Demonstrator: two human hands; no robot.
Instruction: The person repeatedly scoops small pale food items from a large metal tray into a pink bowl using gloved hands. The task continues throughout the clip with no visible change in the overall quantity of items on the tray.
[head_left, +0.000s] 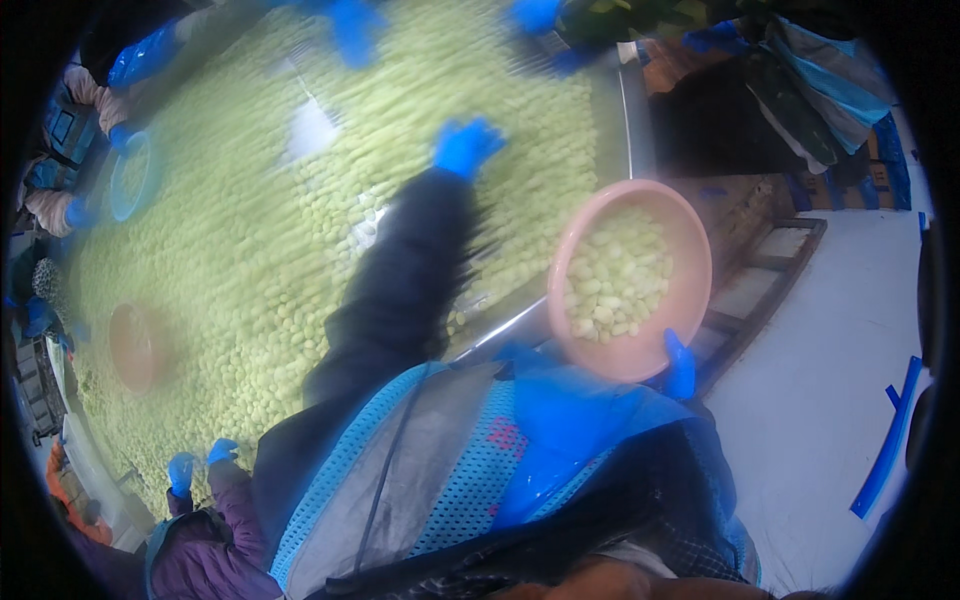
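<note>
My right hand (679, 366), in a blue glove, grips the near rim of a pink plastic basin (691, 300). The basin tilts beside the metal edge of the work table (627, 112), part-filled with pale oval pieces of produce (619, 274). My left arm stretches forward in a dark sleeve. Its blue-gloved left hand (469, 148) is over or on a wide layer of pale green oval produce (300, 225); motion blur hides whether anything is between its fingers.
Co-workers' gloved hands (180, 474) work at the near left, with others at the far side. A light blue basin (114, 184) and another pink basin (135, 349) stand among the produce. A metal frame (787, 259) lies right of the table, next to pale floor (825, 322).
</note>
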